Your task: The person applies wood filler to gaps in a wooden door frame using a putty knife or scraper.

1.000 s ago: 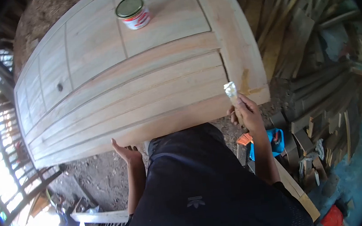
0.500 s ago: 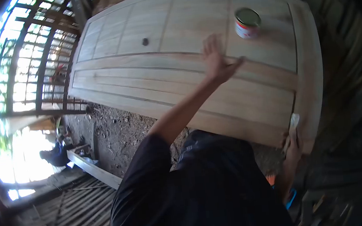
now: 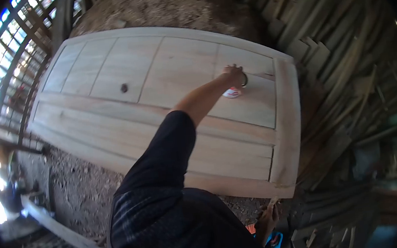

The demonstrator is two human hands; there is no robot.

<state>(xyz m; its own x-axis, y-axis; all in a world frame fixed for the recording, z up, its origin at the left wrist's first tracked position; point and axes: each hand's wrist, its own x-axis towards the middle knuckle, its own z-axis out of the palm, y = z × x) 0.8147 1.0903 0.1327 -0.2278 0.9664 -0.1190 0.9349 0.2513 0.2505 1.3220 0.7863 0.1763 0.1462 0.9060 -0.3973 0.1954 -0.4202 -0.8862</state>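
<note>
A large bare wooden panelled door (image 3: pixel 192 66) lies flat in front of me. My left hand (image 3: pixel 234 74) reaches across it, with fingers curled over the top rim of a paint can (image 3: pixel 232 93). The can has a white and red label and stands on a panel near the door's right end; the hand covers most of its upper part. Low at the door's near right corner, my right hand (image 3: pixel 267 217) is closed around a brush (image 3: pixel 273 202), of which only a pale bit shows now.
A small dark round thing (image 3: pixel 123 88) sits on a panel left of the can. Wooden slats and boards (image 3: pixel 342 60) are piled along the right. A lattice wall (image 3: pixel 4 72) stands at the left, with a plank (image 3: pixel 64 230) below it. Something blue (image 3: pixel 274 243) lies beneath my right arm.
My left hand has gone from spread above the door to gripping the can's top. The view has swung, shifting the door left and lower. My right hand has dropped lower with the brush.
</note>
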